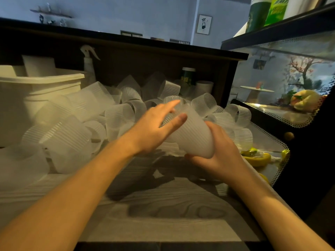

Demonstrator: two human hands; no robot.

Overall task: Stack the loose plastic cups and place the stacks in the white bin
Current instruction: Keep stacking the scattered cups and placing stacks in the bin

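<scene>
My right hand (220, 153) curls round the base of the stack (190, 131), tilted over the table toward the pile (112, 109), my left hand (155, 127) spread loosely at its rim, so a weak grip could drop it short of the bin (41, 82)

Dim room, pale wall (163, 13), dark counter (145, 57).

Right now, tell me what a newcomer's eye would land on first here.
First, the two hands at the centre: the right hand grips a stack of cups at its base while the left hand rests open on its side. Behind them a heap of loose ribbed cups covers the table, with the white bin at far left.
</scene>
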